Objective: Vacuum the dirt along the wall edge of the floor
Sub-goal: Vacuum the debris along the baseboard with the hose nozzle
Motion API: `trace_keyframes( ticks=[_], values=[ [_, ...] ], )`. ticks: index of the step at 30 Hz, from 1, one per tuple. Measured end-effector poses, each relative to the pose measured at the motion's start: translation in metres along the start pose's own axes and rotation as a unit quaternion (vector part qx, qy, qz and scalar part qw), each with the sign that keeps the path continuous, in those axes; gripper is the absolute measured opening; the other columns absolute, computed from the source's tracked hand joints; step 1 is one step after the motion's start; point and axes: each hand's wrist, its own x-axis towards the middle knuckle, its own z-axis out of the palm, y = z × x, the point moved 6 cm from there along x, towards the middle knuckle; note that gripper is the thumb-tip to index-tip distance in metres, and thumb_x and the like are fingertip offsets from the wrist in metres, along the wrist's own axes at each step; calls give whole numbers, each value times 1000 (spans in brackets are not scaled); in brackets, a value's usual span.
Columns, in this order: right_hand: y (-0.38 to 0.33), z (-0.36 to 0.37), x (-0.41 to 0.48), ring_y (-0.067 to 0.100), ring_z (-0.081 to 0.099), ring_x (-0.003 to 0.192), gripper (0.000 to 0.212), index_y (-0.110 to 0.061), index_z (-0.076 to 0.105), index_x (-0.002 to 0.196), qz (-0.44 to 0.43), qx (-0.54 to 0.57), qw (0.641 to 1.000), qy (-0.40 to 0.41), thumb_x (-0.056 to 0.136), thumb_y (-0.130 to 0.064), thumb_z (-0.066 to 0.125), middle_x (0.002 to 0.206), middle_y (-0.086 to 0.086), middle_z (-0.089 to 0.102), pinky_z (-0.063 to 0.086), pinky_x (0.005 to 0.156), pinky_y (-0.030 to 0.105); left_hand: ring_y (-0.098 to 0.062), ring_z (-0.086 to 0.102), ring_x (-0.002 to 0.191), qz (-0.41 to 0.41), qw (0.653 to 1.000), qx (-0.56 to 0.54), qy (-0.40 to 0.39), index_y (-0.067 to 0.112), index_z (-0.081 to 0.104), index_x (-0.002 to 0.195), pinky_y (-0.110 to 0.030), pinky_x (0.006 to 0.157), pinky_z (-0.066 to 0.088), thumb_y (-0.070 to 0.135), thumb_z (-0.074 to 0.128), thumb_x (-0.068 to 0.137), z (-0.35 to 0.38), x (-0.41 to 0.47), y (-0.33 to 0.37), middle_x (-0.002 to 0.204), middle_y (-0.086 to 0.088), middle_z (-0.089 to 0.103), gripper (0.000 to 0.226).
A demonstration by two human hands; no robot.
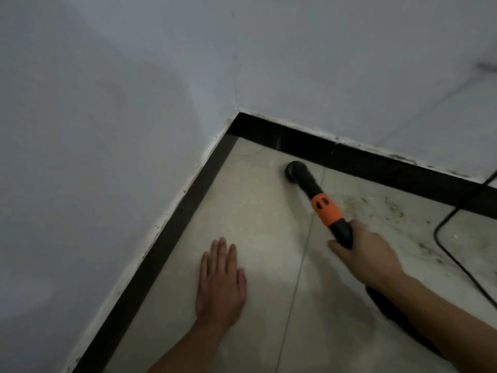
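A black vacuum wand (320, 200) with an orange collar lies slanted over the pale floor tiles. Its round black nozzle (294, 170) touches the floor just short of the dark border strip (376, 164) under the far wall. My right hand (365, 254) grips the wand's black handle below the orange collar. My left hand (222, 278) rests flat on a tile (258, 211), fingers straight and together, near the left wall. Dark specks of dirt (398, 211) are scattered on the tiles to the right of the wand.
Two grey walls meet in a corner (238, 110) ahead. A dark border strip (161, 251) also runs along the left wall. A black cord (451, 254) curves across the floor at the right. The vacuum's hose (390, 308) trails back under my right forearm.
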Motion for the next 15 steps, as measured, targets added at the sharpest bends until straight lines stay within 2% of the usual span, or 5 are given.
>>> trace_keyframes(
  ticks=[4,9,11,13,15],
  values=[
    [-9,23,-55,18,60,63,33,-31,39,101,-70,1,997,-42,91,-59,54,75,-6,59,47,55,34,-31,36,140,2,1000,-7,16,4,52,137,-45,113,25,35,26,92,-2,-1,3,149,-19,41,60],
    [35,12,-86,14,56,61,30,-32,36,103,-3,11,1000,-16,93,-54,54,75,-8,55,41,49,30,-39,44,133,7,1000,-4,24,-3,54,132,-52,108,34,32,26,92,-1,-3,6,143,-26,45,60],
    [52,14,-110,14,57,61,29,-33,37,102,1,11,1000,-20,92,-54,54,74,-7,56,43,51,31,-43,46,130,9,1000,3,10,-6,55,131,-55,106,35,31,26,90,-1,-2,10,140,-30,46,62],
    [68,23,-140,16,58,62,27,-33,39,100,-4,-4,999,-36,90,-54,53,73,-7,56,46,55,33,-46,42,131,0,1000,14,-10,-6,52,132,-57,107,32,32,28,90,0,0,14,140,-32,44,62],
    [85,29,-167,16,56,62,26,-33,39,96,3,-25,998,-49,88,-54,53,70,-8,52,40,52,30,-44,35,137,0,999,24,-26,-4,46,138,-55,111,26,31,32,92,3,4,20,146,-30,39,59]
  ],
)
